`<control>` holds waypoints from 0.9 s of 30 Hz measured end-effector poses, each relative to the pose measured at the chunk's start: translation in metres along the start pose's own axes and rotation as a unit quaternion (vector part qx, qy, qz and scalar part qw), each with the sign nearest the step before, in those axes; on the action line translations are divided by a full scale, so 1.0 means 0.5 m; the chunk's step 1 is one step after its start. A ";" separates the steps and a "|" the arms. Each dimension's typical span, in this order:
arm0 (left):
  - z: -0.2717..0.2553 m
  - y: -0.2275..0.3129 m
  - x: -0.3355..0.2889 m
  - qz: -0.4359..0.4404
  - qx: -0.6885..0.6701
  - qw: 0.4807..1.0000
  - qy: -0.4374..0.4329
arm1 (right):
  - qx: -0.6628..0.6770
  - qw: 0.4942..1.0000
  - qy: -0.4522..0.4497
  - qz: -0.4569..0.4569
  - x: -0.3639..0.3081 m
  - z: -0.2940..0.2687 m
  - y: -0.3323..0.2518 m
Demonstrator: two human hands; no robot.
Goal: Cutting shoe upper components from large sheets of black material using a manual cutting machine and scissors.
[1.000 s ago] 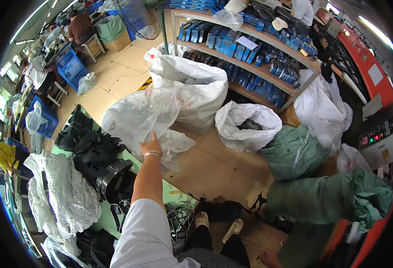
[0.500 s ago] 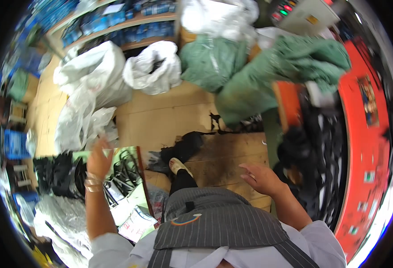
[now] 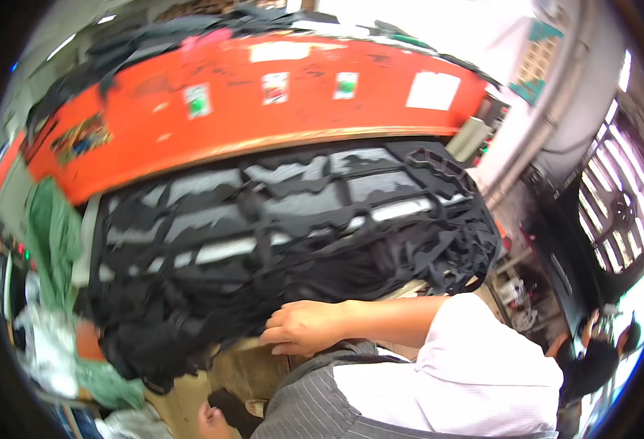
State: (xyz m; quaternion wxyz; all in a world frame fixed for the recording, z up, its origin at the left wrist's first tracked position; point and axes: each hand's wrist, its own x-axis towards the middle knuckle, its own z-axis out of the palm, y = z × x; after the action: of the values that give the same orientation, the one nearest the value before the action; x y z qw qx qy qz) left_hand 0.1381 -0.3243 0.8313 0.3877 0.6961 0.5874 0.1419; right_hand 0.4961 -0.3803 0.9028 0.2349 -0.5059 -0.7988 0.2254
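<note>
My right hand hangs in front of a wide heap of black fabric cutouts, its fingers loosely bent and apart. Nothing shows in it; whether it touches the fabric's near edge I cannot tell. Low in the picture, my left hand is partly cut off by the edge, its visible fingers loosely apart with nothing seen in them. The black cutouts lie in a tangled sheet on a table, with pale gaps showing between the strips.
A long red panel with small stickers rises behind the fabric. Green cloth and white plastic bags are at the left. A pale pipe stands at the right, near a black fan. Another person is at the far right.
My view has swung right, from the bags and floor to the black fabric and red panel. My left hand has dropped to the lower edge; my right hand is now by the fabric.
</note>
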 end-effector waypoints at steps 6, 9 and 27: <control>0.104 0.410 0.095 0.338 0.004 0.937 0.086 | -0.105 0.941 0.207 0.247 -0.449 -0.126 0.025; 0.192 0.584 0.146 0.373 0.002 0.928 0.010 | -0.118 0.888 0.294 0.333 -0.547 -0.131 0.022; 0.832 1.152 -0.084 0.653 -0.037 0.661 -0.368 | -0.223 0.694 0.369 0.576 -1.255 -0.274 -0.113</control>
State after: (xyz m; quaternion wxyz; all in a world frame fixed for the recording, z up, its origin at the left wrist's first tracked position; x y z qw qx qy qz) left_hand 0.8061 -0.5240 0.9749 0.4057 0.8813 -0.2145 0.1125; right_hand 0.7762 -0.9592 0.9520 0.2154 -0.9470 -0.2266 -0.0733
